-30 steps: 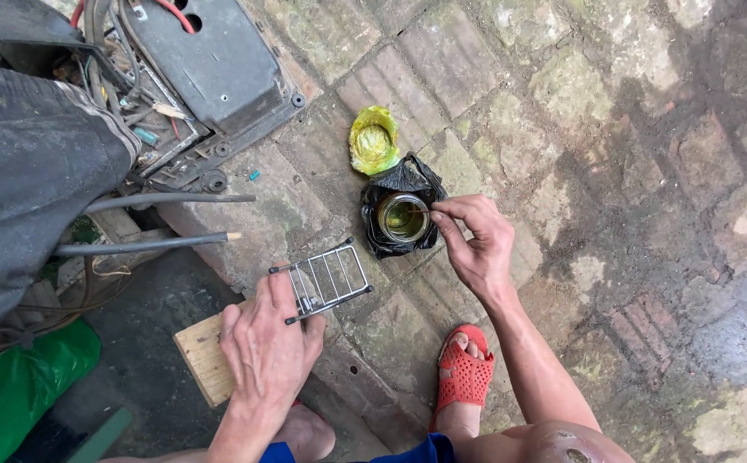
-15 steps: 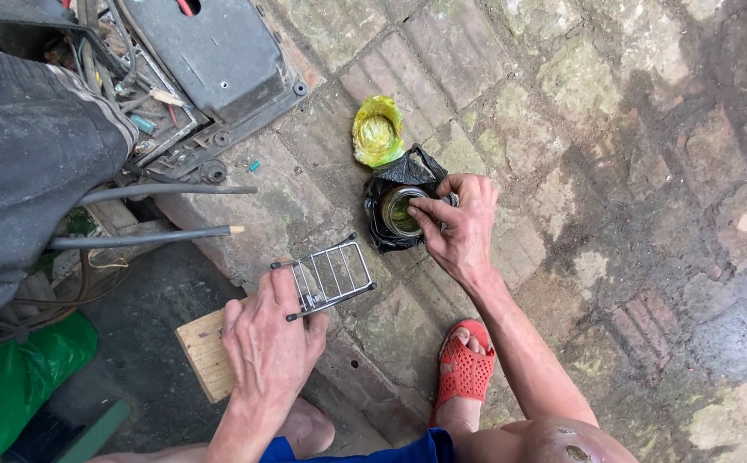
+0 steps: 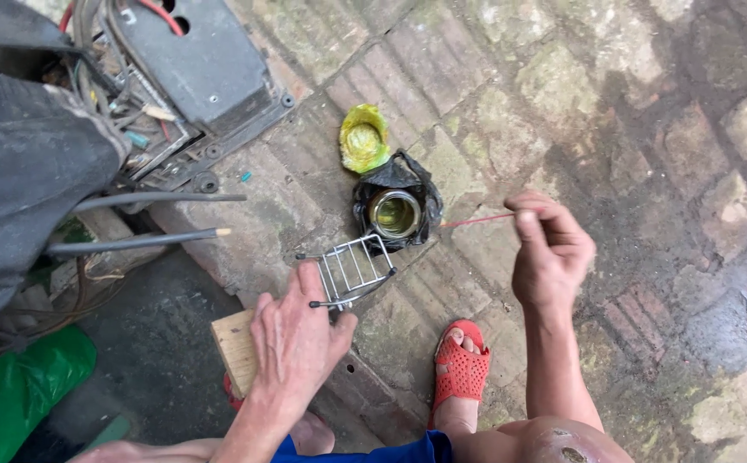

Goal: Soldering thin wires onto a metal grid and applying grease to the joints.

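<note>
My left hand (image 3: 295, 343) rests on a small wire rack (image 3: 352, 269) that lies on a wooden block (image 3: 234, 347), fingers gripping the rack's near end. My right hand (image 3: 548, 250) is raised to the right of an open metal tin (image 3: 393, 213) that sits in a black plastic bag (image 3: 418, 190). Between thumb and fingers it pinches a thin red stick (image 3: 476, 221) whose free end points toward the tin.
A crumpled yellow-green lid or wrapper (image 3: 363, 137) lies just beyond the tin. A dismantled grey machine with wires (image 3: 192, 69) and a black cover (image 3: 22, 189) fill the upper left. Two dark rods (image 3: 146, 242) stick out. My red sandal (image 3: 461, 369) stands on mossy bricks.
My right hand has left the tin's rim and drawn back to the right, now holding the thin red stick. The left hand stays on the wire rack.
</note>
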